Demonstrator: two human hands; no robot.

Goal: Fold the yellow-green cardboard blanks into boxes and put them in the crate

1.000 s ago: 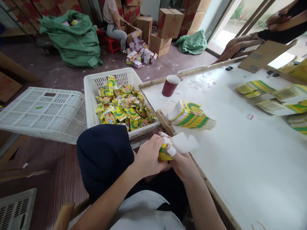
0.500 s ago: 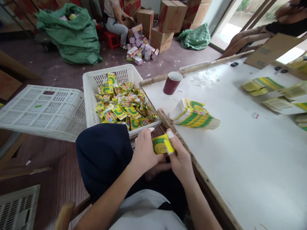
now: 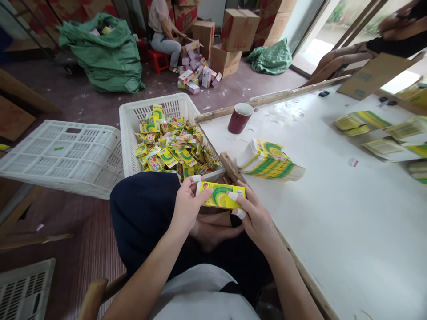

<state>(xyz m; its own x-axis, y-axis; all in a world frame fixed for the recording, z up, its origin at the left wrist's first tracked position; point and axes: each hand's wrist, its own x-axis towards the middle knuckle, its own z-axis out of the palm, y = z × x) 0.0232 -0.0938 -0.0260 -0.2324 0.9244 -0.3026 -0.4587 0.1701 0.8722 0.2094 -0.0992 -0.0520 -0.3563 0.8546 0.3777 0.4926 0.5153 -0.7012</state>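
A small yellow and green printed carton (image 3: 220,195) is held level between both hands above my lap. My left hand (image 3: 188,200) pinches its left end, thumb on the printed face. At the right end, my right hand (image 3: 251,211) grips it, with white wraps on its fingertips. Just beyond, a white plastic crate (image 3: 128,133) holds many small yellow cartons (image 3: 167,156). To the right, a fanned stack of flat yellow and green cartons (image 3: 271,162) lies on the white tabletop (image 3: 333,213) near its wooden edge.
A maroon mug (image 3: 239,120) stands by the table's far edge. More flat carton stacks (image 3: 363,121) lie at the right. An overturned white crate (image 3: 60,155) is at the left. Farther back are a green sack (image 3: 103,58), cardboard boxes (image 3: 240,29) and a seated person (image 3: 163,31).
The carton has turned so its long printed face is toward me, and its raised right-end flap no longer shows. My hands have moved slightly apart along it.
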